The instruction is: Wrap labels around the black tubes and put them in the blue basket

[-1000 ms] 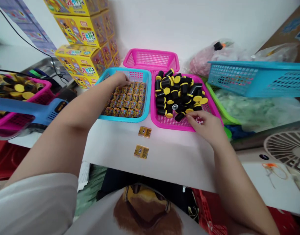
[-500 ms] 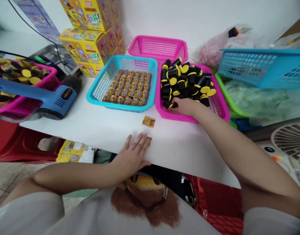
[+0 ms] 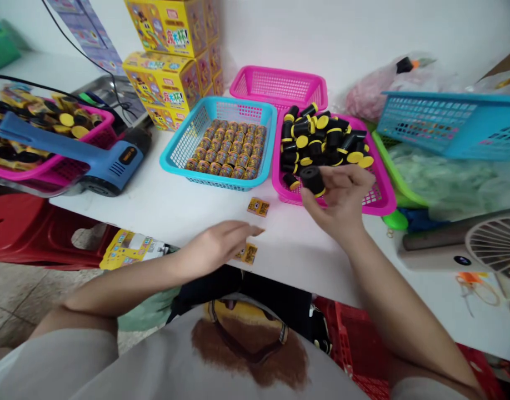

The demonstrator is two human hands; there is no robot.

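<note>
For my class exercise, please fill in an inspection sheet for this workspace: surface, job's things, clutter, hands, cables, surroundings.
Surface: white table, with small printed cards lying near its front edge.
Job's things: pink basket of jumbled black containers with yellow ends; beside it, blue basket with patterned cups in rows.
Clutter: blue tool towards the left; fan at the right.
Hands: right hand grips a black container; left hand is by the lower card; its grip is unclear.
Cables: black cable at upper left; its ends can't be traced.
Surroundings: white wall, stacked yellow boxes, red stool.
</note>
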